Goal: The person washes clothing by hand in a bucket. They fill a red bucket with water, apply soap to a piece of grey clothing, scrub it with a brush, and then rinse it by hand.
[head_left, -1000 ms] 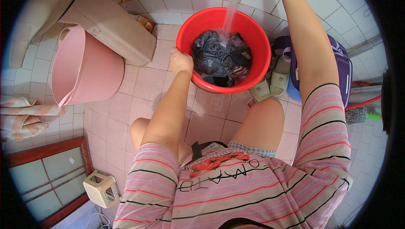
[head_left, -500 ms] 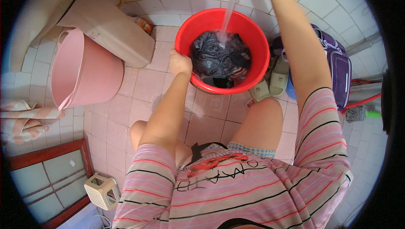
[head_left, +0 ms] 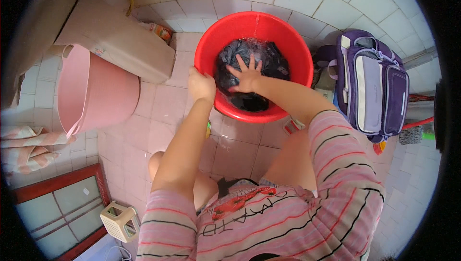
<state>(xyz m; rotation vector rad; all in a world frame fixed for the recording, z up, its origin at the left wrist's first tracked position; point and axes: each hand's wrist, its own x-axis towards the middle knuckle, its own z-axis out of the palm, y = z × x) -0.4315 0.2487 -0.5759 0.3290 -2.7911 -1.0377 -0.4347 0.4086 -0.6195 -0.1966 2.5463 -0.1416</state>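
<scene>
A red basin [head_left: 300, 59] stands on the pinkish floor tiles near the wall, with wet dark clothes [head_left: 277, 64] in water inside it. My left hand [head_left: 201, 87] is closed around the basin's left rim. Inside the basin, my right hand [head_left: 247, 73] lies on top of the clothes, palm down with fingers spread, and grips nothing. Foamy water shows beyond its fingertips, and a thin trickle runs down the basin's far wall. Part of the clothes is hidden under the right hand and forearm.
A pink tub [head_left: 108, 93] stands at the left beside a beige pedestal [head_left: 129, 44]. Right of the basin leans a purple backpack [head_left: 372, 88], near a grey scrub brush [head_left: 410, 134]. At lower left are a small beige stool [head_left: 119, 221] and a red-framed glass panel [head_left: 62, 209].
My right hand has come down from the upper right onto the clothes in the basin. The thick water stream has dwindled to a trickle. My left hand still holds the rim.
</scene>
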